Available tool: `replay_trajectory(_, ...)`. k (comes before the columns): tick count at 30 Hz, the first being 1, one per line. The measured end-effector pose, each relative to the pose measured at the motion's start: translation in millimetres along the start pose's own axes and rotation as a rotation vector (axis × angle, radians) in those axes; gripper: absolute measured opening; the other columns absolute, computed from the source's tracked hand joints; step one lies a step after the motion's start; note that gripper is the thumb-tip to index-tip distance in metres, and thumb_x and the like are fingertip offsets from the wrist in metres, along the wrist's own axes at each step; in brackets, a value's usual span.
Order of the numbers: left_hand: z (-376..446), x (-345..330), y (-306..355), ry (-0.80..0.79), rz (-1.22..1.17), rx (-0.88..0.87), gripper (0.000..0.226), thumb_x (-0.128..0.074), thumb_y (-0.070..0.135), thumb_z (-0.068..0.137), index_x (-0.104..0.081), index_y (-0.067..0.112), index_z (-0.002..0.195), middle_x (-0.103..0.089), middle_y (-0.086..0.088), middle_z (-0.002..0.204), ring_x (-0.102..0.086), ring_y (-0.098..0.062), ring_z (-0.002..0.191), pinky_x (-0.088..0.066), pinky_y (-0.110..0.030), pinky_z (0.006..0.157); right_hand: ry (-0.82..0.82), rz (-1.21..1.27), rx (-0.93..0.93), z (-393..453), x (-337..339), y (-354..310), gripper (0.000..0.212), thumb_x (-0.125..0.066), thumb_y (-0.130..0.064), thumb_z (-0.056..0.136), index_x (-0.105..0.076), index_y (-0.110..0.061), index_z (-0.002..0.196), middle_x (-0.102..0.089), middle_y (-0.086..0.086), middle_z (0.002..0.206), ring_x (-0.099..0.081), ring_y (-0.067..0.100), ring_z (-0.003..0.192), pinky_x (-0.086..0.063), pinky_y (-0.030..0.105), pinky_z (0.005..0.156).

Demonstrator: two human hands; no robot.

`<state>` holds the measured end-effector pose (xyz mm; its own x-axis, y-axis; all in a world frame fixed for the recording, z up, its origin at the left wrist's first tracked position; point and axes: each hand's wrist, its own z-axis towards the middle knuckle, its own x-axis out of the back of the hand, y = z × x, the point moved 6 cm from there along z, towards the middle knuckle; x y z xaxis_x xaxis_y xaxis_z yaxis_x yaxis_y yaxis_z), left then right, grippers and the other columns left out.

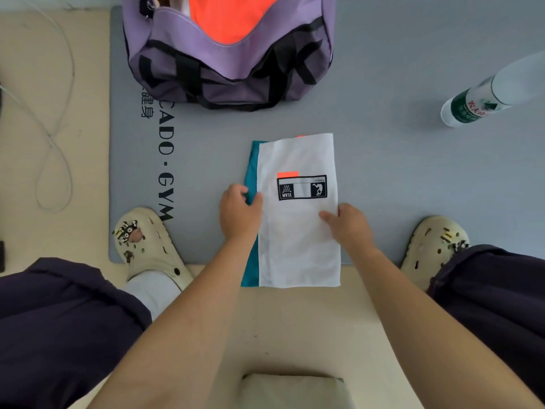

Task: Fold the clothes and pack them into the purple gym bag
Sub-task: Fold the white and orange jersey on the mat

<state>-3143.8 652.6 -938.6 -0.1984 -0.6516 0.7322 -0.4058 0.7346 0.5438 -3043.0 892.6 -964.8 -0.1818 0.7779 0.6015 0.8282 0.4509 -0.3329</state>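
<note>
A white and teal garment (298, 240), folded into a long narrow rectangle with a black "TEAM" patch and a small orange tag, lies on the grey mat (413, 178) in front of me. My left hand (239, 212) grips its left edge, fingers curled over the teal strip. My right hand (348, 224) pinches its right edge, thumb on top of the white cloth. The purple gym bag (230, 66) stands open at the far edge of the mat, with an orange garment (230, 16) inside it.
A plastic water bottle (483, 95) with a green label lies at the right on the mat. My feet in cream clogs (150, 246) flank the garment. A thin cable (53, 143) loops on the beige floor at left. A folded pale green cloth (292, 391) lies nearest me.
</note>
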Motion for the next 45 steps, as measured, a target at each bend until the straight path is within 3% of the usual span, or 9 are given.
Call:
replay_trajectory(4,52,-7,31,-0.076,-0.096,0.115,0.032,-0.069,0.038,0.081,-0.057,0.016,0.101,-0.062,0.001,0.099,-0.058,-0.021,0.086,-0.045,-0.029,0.071,0.007,-0.010,0.009,4,1,0,0.027,-0.062,-0.039,0.090,-0.049,-0.016,0.086,-0.056,0.000,0.085,-0.056,0.026,0.082,-0.036,0.031,0.065)
replay_trajectory(10,82,-15,25,-0.434,0.254,0.168,0.043,-0.071,0.052,0.077,-0.053,0.013,0.069,-0.056,0.001,0.068,-0.054,-0.018,0.061,-0.039,-0.029,0.055,0.243,0.001,0.228,5,17,-37,0.041,-0.071,-0.038,0.083,-0.037,-0.019,0.095,-0.047,-0.001,0.095,-0.050,0.027,0.081,-0.035,0.033,0.063)
replay_trajectory(16,71,-6,14,-0.388,0.520,-0.005,0.056,-0.061,0.060,0.082,-0.047,0.013,0.057,-0.054,-0.004,0.062,-0.055,-0.024,0.058,-0.036,-0.028,0.052,0.063,-0.189,0.483,14,-4,-79,0.076,-0.073,-0.047,0.078,-0.030,-0.050,0.140,-0.043,-0.005,0.108,-0.053,0.018,0.083,-0.042,0.029,0.062)
replay_trajectory(19,64,-9,11,-0.381,0.236,0.045,0.048,-0.068,0.045,0.081,-0.042,0.013,0.058,-0.042,-0.006,0.059,-0.039,-0.024,0.056,-0.029,-0.027,0.055,0.056,-0.263,0.466,21,-8,-80,0.081,-0.074,-0.046,0.076,-0.027,-0.051,0.142,-0.044,-0.001,0.118,-0.057,0.021,0.093,-0.042,0.028,0.065)
replay_trajectory(23,49,-18,8,-0.467,-0.562,0.382,0.021,-0.067,0.031,0.086,-0.066,0.010,0.091,-0.070,-0.004,0.086,-0.062,-0.019,0.076,-0.047,-0.028,0.069,0.069,-0.274,0.471,21,-10,-80,0.081,-0.075,-0.045,0.076,-0.027,-0.050,0.143,-0.043,0.001,0.121,-0.058,0.024,0.098,-0.045,0.031,0.067)
replay_trajectory(27,43,-25,13,-0.698,-0.607,0.437,0.028,-0.067,0.030,0.090,-0.070,0.010,0.109,-0.076,-0.004,0.100,-0.073,-0.020,0.090,-0.057,-0.030,0.077,0.074,-0.282,0.465,22,-10,-79,0.081,-0.074,-0.046,0.078,-0.026,-0.051,0.143,-0.042,0.002,0.122,-0.056,0.025,0.102,-0.049,0.034,0.070)
replay_trajectory(32,61,-11,18,-0.380,-0.926,0.428,0.032,-0.071,0.009,0.086,-0.053,0.013,0.112,-0.068,-0.005,0.095,-0.067,-0.017,0.080,-0.054,-0.027,0.066,0.081,-0.289,0.476,22,-11,-79,0.080,-0.073,-0.045,0.079,-0.025,-0.050,0.143,-0.042,0.002,0.121,-0.057,0.026,0.100,-0.046,0.031,0.066)
replay_trajectory(37,75,-8,32,-0.396,-1.113,0.412,0.058,-0.068,-0.003,0.086,-0.045,0.021,0.134,-0.069,-0.011,0.099,-0.071,-0.016,0.078,-0.056,-0.027,0.068,0.078,-0.293,0.483,22,-10,-79,0.080,-0.073,-0.044,0.078,-0.027,-0.048,0.143,-0.042,0.003,0.121,-0.058,0.026,0.098,-0.047,0.031,0.067)
replay_trajectory(45,96,27,17,-0.020,-0.613,0.219,0.046,-0.061,-0.006,0.083,-0.059,0.023,0.119,-0.056,0.002,0.085,-0.054,-0.010,0.070,-0.047,-0.014,0.060,0.073,-0.276,0.470,24,-13,-77,0.081,-0.074,-0.045,0.077,-0.026,-0.050,0.142,-0.042,0.001,0.120,-0.057,0.024,0.099,-0.043,0.029,0.066)
